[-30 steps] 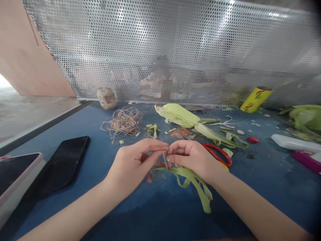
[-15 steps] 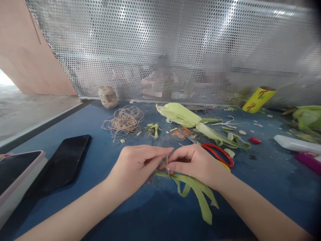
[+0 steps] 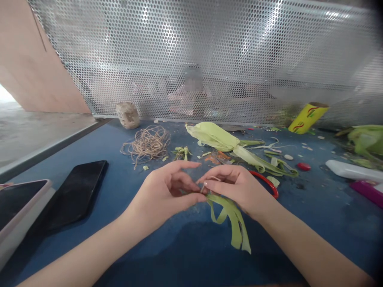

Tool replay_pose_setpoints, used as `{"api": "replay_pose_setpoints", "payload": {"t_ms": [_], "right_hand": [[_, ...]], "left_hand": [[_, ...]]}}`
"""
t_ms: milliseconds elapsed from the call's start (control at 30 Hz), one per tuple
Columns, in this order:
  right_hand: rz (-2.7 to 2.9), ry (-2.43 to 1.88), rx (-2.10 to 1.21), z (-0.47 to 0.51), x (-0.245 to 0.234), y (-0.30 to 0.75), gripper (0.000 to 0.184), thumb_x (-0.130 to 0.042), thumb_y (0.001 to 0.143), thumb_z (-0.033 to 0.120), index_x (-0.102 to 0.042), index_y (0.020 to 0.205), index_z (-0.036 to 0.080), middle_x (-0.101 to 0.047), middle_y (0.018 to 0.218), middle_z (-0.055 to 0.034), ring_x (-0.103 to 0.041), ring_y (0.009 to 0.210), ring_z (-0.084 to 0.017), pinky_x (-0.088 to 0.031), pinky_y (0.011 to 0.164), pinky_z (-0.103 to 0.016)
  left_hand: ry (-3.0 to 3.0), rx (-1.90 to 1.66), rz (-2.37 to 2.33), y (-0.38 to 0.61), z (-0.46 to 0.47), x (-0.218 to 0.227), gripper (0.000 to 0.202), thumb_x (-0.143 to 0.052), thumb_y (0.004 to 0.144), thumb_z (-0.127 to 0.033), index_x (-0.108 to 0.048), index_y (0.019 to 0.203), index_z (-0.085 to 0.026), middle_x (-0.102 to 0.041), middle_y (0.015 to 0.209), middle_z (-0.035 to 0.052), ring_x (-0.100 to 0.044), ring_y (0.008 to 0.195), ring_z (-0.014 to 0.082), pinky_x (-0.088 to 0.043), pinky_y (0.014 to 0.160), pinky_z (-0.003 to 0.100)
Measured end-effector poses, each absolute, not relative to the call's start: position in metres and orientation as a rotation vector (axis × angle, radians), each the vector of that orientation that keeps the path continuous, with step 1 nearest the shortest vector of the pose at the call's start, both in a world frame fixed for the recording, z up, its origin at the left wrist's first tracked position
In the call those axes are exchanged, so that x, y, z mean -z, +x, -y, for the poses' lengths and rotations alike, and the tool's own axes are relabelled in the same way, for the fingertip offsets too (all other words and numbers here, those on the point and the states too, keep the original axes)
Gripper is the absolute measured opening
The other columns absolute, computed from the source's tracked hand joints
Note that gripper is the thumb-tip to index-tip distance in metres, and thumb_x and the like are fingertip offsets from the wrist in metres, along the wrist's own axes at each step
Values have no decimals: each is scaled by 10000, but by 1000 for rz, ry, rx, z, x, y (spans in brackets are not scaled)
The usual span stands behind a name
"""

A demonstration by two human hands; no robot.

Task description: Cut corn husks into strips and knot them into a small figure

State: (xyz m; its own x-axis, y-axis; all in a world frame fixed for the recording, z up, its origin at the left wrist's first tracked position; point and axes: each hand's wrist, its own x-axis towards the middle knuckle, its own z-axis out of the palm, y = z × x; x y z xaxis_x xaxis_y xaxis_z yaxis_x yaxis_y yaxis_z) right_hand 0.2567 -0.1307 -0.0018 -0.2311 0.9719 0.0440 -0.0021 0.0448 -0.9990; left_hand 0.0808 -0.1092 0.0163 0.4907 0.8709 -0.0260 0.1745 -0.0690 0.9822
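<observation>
While the right hand (image 3: 239, 187) pinches a thin, fibrous strand of twine (image 3: 213, 177) between thumb and forefinger, the green husk strips (image 3: 230, 223) hang from just beneath it, between the two hands and above the blue tabletop (image 3: 167, 255). They are flat, limp and ribbon-like, split lengthwise, one curling into a loop. The left hand (image 3: 167, 189) is loosely curved, its forefinger stretched free and its thumb tip beside the upper end of the strips; I cannot tell whether it grasps anything.

Just beyond the hands lie a small knotted husk piece (image 3: 182, 153), crumpled orange scraps (image 3: 218, 156) and a large, pale green husk bundle (image 3: 215, 137), smooth and swollen at one end, narrowing to loose tails. A tangled heap of coarse brown twine (image 3: 148, 143) sits to the left, near a whitish, rough-looking cylinder (image 3: 128, 115). Nearer on that side is a flat black phone (image 3: 77, 191); a yellow tube (image 3: 309, 117) leans at far right. Perforated metal mesh (image 3: 149, 40) closes off the back.

The right hand partly covers a red handle loop (image 3: 266, 182). Fingers hide the upper end of the strips, a pink-rimmed device (image 3: 20, 207) is cut off at left, and shapes behind the mesh are blurred.
</observation>
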Motion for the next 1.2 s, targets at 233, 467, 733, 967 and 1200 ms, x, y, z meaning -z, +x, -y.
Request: {"api": "replay_pose_setpoints", "payload": {"t_ms": [233,467,733,967,1200], "right_hand": [[1604,-1065,-1145,133,-4,258,116,-627,751,284,-644,707,178,-645,701,-6,-563,631,-113,-456,565,-224],[1750,-1147,-793,138,-7,258,43,-644,712,160,-648,691,198,-677,755,-13,-590,685,-144,-446,584,-247],[1870,-1161,-685,140,-9,260,64,-639,729,182,-677,697,223,-700,768,-2,-609,713,-155,-451,640,-268],[1789,-1274,-697,140,-6,259,105,-652,707,184,-590,624,200,-700,742,-6,-617,684,-156,-457,605,-261],[1963,-1270,-214,146,-1,259,125,-591,746,107,-592,765,231,-667,728,5,-582,639,-147,-435,583,-262]], "left_hand": [[1597,-769,-958,81,110,-20,414,-679,678,-220,-552,1069,-170,-643,696,-9,-592,605,117,-474,498,192],[1636,-785,-953,80,109,-19,387,-662,667,-181,-553,1038,-157,-651,703,-3,-615,666,134,-497,618,233],[1733,-771,-986,79,108,-15,334,-629,698,-211,-545,1019,-175,-638,720,-1,-613,681,150,-485,588,243],[1808,-740,-980,79,112,-16,238,-613,713,-206,-553,942,-180,-631,715,-2,-591,652,134,-452,544,217],[1756,-751,-936,83,114,-14,180,-618,731,-238,-579,897,-181,-631,714,-6,-596,651,125,-465,565,212]]}}
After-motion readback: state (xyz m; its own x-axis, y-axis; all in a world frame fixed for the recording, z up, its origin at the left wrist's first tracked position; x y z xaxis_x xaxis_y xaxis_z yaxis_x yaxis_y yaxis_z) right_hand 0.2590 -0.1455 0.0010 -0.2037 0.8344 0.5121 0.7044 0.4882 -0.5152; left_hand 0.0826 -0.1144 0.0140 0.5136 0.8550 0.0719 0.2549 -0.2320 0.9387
